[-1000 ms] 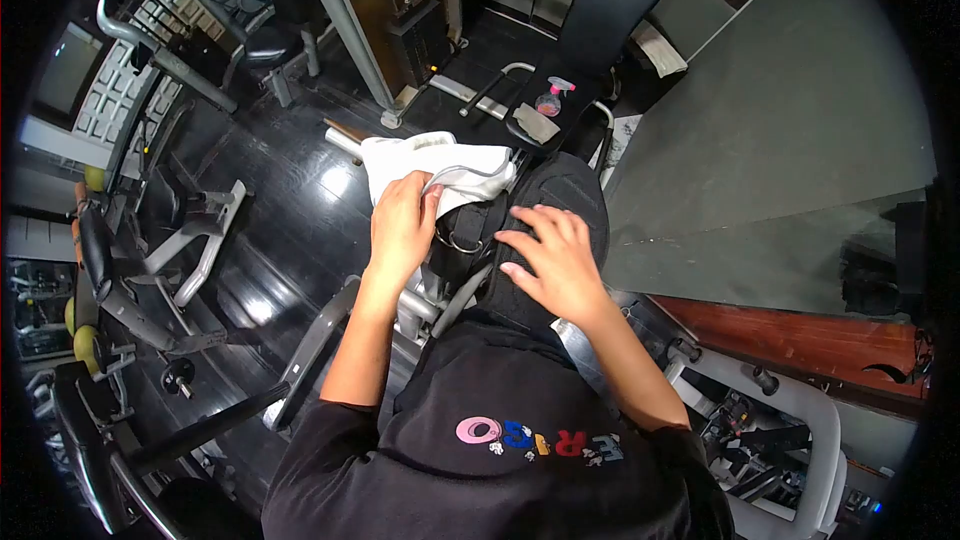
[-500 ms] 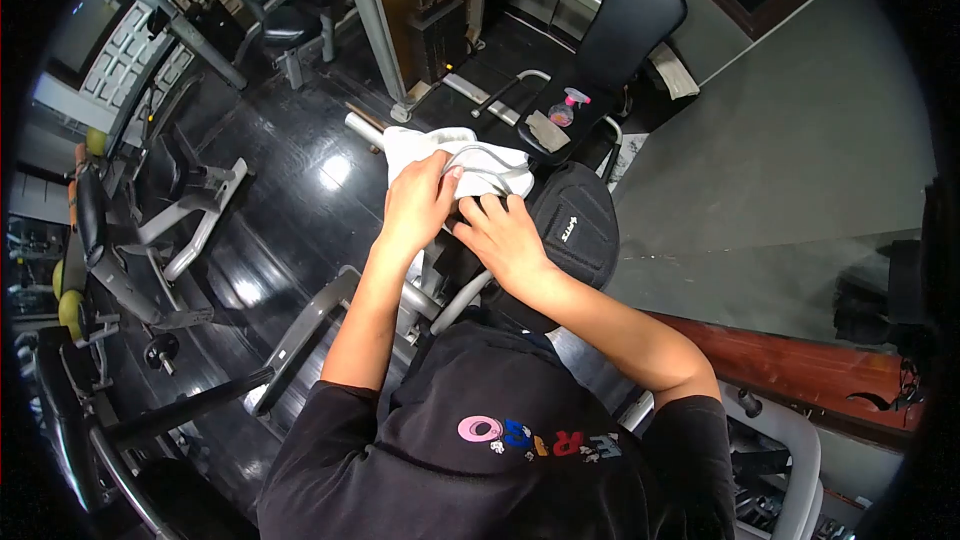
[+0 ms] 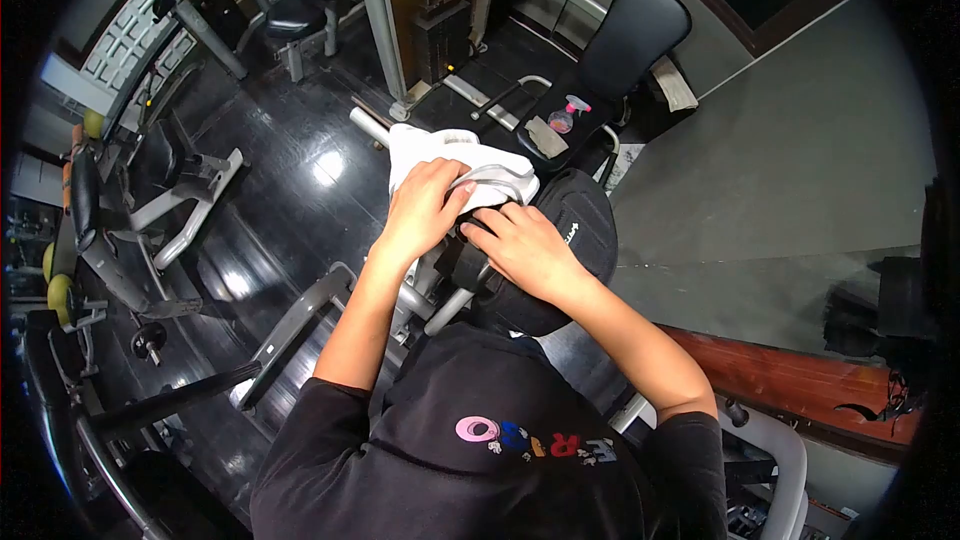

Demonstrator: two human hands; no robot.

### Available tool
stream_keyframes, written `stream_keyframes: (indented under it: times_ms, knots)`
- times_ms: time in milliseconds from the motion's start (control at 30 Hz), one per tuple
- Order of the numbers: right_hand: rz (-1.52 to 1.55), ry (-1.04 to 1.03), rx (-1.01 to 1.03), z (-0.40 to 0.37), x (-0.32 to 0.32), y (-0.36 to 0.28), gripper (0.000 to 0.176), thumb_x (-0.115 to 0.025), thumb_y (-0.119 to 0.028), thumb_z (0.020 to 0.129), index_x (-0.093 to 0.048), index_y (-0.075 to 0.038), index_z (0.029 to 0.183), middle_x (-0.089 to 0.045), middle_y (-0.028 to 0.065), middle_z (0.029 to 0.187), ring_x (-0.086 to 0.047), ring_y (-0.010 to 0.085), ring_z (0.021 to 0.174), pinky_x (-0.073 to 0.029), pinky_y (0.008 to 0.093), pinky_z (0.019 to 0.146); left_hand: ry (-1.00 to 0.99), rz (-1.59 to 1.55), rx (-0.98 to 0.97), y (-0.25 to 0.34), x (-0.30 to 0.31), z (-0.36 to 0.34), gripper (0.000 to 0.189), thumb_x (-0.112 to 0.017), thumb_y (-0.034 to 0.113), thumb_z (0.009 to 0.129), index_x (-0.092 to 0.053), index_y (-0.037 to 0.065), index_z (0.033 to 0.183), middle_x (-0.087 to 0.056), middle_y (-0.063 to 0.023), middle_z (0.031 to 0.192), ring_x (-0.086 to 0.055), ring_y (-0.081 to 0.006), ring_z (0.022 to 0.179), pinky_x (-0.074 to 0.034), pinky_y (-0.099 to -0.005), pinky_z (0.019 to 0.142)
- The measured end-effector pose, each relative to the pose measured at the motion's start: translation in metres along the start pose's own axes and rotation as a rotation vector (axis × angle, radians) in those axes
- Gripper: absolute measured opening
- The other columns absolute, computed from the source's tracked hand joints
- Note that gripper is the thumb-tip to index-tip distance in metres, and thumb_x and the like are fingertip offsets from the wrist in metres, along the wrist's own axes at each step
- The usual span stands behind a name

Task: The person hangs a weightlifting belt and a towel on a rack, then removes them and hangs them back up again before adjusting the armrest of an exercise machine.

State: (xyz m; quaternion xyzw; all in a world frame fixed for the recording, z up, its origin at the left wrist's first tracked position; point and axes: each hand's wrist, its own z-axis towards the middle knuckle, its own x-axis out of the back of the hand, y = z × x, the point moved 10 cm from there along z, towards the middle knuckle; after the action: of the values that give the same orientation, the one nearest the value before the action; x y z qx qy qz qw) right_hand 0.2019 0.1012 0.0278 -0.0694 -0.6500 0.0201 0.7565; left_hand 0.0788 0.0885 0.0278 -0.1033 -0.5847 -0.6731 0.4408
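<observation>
View from above in a gym with a glossy black floor (image 3: 290, 190), looking down past the wearer's black printed shirt (image 3: 480, 440) onto an exercise machine with a grey metal frame (image 3: 300, 325). Beyond it stands a second machine with a black seat and backrest (image 3: 630, 25). A rounded black pad (image 3: 590, 230) sits on top of the near machine, right in front of the person. A white towel (image 3: 420, 145) lies bunched at the far left edge of this pad and spills off it onto a metal bar behind. Judging by this, the wiping of the pad looks only partly done: the towel covers just that far left edge, while the right side and near edge of the pad lie bare, and nothing shows which parts are already clean. Both forearms reach forward from the bottom of the view and meet over the pad, elbows bent. The left hand (image 3: 425, 205) rests palm down on the towel, fingers curled and closed on a fold of the cloth. The right hand (image 3: 525, 245) lies palm down on the left part of the pad, its bent fingertips touching the towel's hem just beside the left hand; whether it grips anything cannot be told. On the front edge of the far seat stand a small pink-topped spray bottle (image 3: 567, 115) and, just beside it, a folded grey cloth (image 3: 547, 137)
</observation>
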Motion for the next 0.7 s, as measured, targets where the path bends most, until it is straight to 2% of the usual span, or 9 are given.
stream_keyframes:
  times_ms: [67, 100, 167, 200, 333, 367, 433, 533, 700]
  knots:
    - [0.194, 0.096, -0.013, -0.008, 0.02, 0.006, 0.053, -0.071, -0.002, 0.073, -0.064, -0.012, 0.125, -0.062, 0.0055, 0.128, -0.06, 0.026, 0.113, -0.05, 0.0392, 0.096, -0.002, -0.013, -0.027, 0.002, 0.0, -0.004, 0.023, -0.065, 0.021, 0.092, -0.067, 0.003, 0.107, -0.067, -0.0141, 0.101, -0.061, -0.0352, 0.099, -0.047, -0.0441, 0.088]
    - [0.193, 0.096, -0.014, -0.013, 0.023, 0.008, 0.053, -0.071, -0.002, 0.073, -0.064, -0.012, 0.125, -0.062, 0.0055, 0.128, -0.06, 0.026, 0.113, -0.05, 0.0392, 0.096, -0.003, -0.022, -0.039, 0.003, 0.0, -0.005, 0.023, -0.066, 0.02, 0.091, -0.067, 0.003, 0.106, -0.066, -0.0135, 0.103, -0.061, -0.0348, 0.1, -0.047, -0.0438, 0.089]
    - [0.383, 0.232, -0.125, -0.022, 0.037, 0.025, 0.051, -0.066, 0.003, 0.074, -0.065, -0.011, 0.124, -0.066, 0.0086, 0.125, -0.063, 0.0275, 0.109, -0.053, 0.039, 0.093, -0.001, -0.032, -0.053, 0.006, -0.001, -0.009, 0.023, -0.067, 0.019, 0.09, -0.067, 0.003, 0.106, -0.066, -0.0129, 0.104, -0.06, -0.0343, 0.102, -0.047, -0.0436, 0.089]
    - [0.447, 0.325, -0.164, -0.027, 0.043, 0.032, 0.054, -0.059, 0.01, 0.073, -0.066, -0.008, 0.123, -0.069, 0.0129, 0.119, -0.066, 0.0317, 0.105, -0.055, 0.0405, 0.09, 0.012, -0.027, -0.061, 0.008, 0.0, -0.01, 0.023, -0.068, 0.018, 0.089, -0.067, 0.003, 0.106, -0.066, -0.0126, 0.104, -0.06, -0.0342, 0.102, -0.047, -0.0434, 0.089]
    - [0.572, 0.474, -0.29, -0.041, 0.046, 0.053, 0.052, -0.05, 0.014, 0.073, -0.069, -0.004, 0.117, -0.072, 0.0153, 0.109, -0.068, 0.0361, 0.1, -0.054, 0.042, 0.09, 0.039, -0.017, -0.066, 0.008, -0.001, -0.014, 0.023, -0.069, 0.017, 0.089, -0.066, 0.002, 0.105, -0.065, -0.0125, 0.103, -0.059, -0.0345, 0.102, -0.047, -0.0427, 0.089]
    - [0.571, 0.477, -0.291, -0.042, 0.045, 0.054, 0.052, -0.05, 0.014, 0.073, -0.069, -0.004, 0.117, -0.072, 0.0153, 0.109, -0.068, 0.0361, 0.1, -0.054, 0.042, 0.09, 0.039, -0.016, -0.069, 0.007, -0.003, -0.015, 0.023, -0.069, 0.017, 0.089, -0.066, 0.002, 0.105, -0.065, -0.0125, 0.103, -0.059, -0.0345, 0.102, -0.047, -0.0427, 0.089]
    - [0.661, 0.522, -0.363, -0.049, 0.039, 0.066, 0.039, -0.055, 0.008, 0.084, -0.069, -0.003, 0.119, -0.074, 0.0154, 0.109, -0.071, 0.0291, 0.102, -0.053, 0.0351, 0.093, 0.097, 0.033, -0.076, 0.008, -0.002, -0.017, 0.02, -0.067, 0.015, 0.089, -0.064, 0.001, 0.103, -0.064, -0.0142, 0.102, -0.059, -0.0357, 0.1, -0.047, -0.0434, 0.089]
    - [0.739, 0.598, -0.392, -0.056, 0.026, 0.074, 0.031, -0.056, 0.004, 0.09, -0.069, -0.001, 0.118, -0.074, 0.0139, 0.112, -0.071, 0.0248, 0.105, -0.052, 0.0338, 0.095, 0.093, 0.019, 0.01, 0.003, -0.004, -0.017, 0.018, -0.065, 0.013, 0.09, -0.061, 0.001, 0.102, -0.064, -0.0163, 0.099, -0.06, -0.0371, 0.098, -0.047, -0.0455, 0.087]
    - [0.795, 0.671, -0.411, -0.063, 0.013, 0.078, 0.027, -0.057, 0.003, 0.092, -0.068, 0.002, 0.116, -0.074, 0.014, 0.113, -0.07, 0.0238, 0.106, -0.052, 0.0333, 0.095, 0.161, 0.077, 0.138, -0.022, 0.0, -0.014, 0.018, -0.062, 0.012, 0.092, -0.059, 0.002, 0.106, -0.065, -0.0166, 0.095, -0.062, -0.0373, 0.094, -0.049, -0.0466, 0.082]
